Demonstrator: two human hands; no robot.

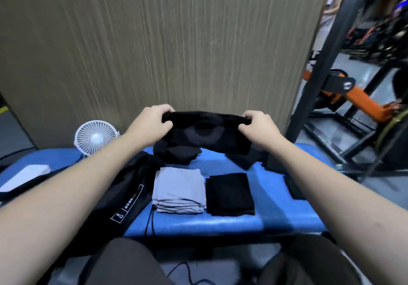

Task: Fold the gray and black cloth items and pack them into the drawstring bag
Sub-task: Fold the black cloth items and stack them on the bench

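Note:
A black cloth point(205, 132) is stretched in the air above the far side of the blue bench point(198, 221). My left hand point(152, 121) grips its left end and my right hand point(258, 125) grips its right end. Below it a folded gray cloth stack point(180, 191) lies beside a folded black cloth point(229, 194). More loose black cloth point(176, 152) sits behind the gray stack, and another black piece point(245, 158) lies under the held one. The black drawstring bag point(123, 187) lies flat at the left, its cord point(150, 220) hanging over the front edge.
A small white fan point(95, 136) stands at the back left next to a white flat object point(24, 176). A wood-grain panel point(165, 41) rises behind the bench. Black and orange gym frames point(344, 90) crowd the right. A dark flat item point(294, 187) lies on the bench's right end.

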